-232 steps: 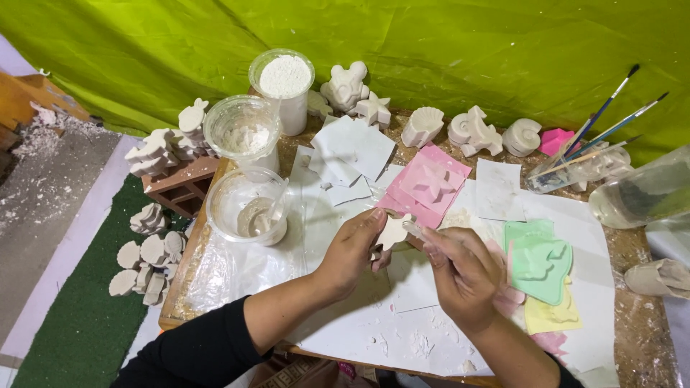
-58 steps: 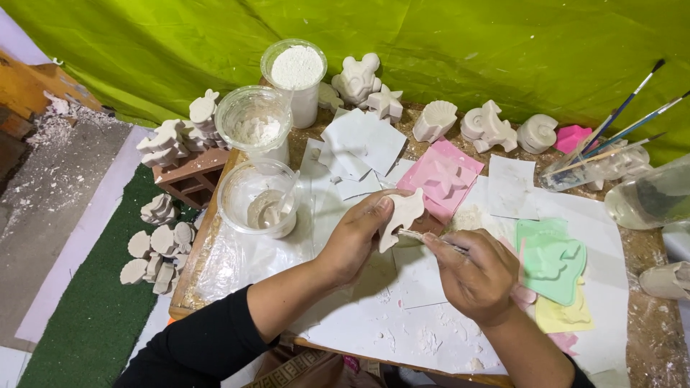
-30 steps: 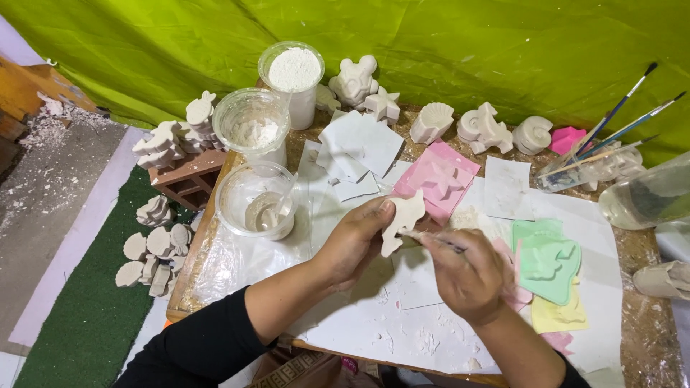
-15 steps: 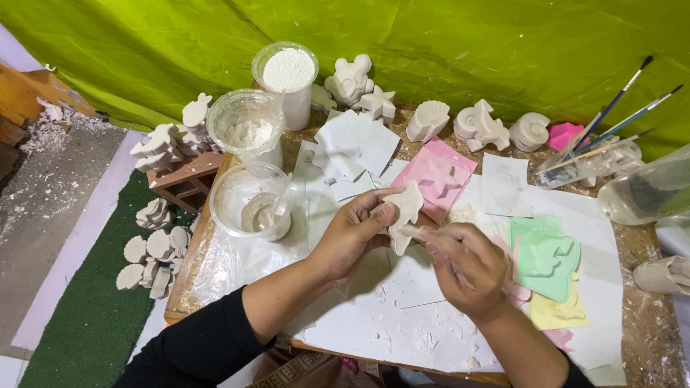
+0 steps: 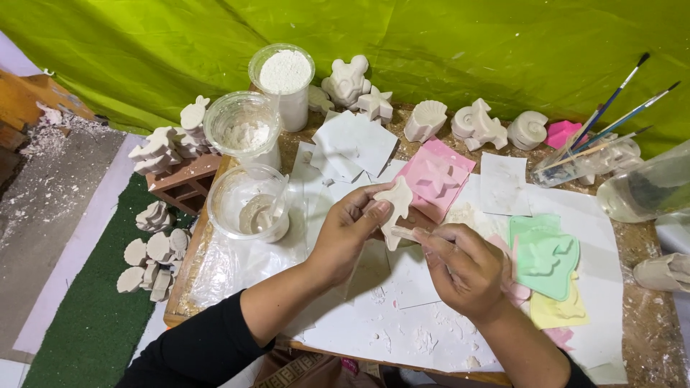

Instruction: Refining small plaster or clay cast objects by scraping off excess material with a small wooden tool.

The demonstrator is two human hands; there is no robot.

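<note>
My left hand pinches a small white plaster figure and holds it up over the table. My right hand is closed around a thin stick-like tool whose tip rests against the lower edge of the figure. Both hands hover above white paper sheets littered with plaster crumbs. A pink mould lies just behind the figure.
Clear tubs stand at the left: one with wet plaster, one with powder, and a tall cup of powder. Cast figures line the back edge. Green and yellow moulds lie right. Brushes rest at the far right.
The hands have stayed together over the paper. The figure has been turned and lifted slightly in the left hand while the right hand's tool works along its edge.
</note>
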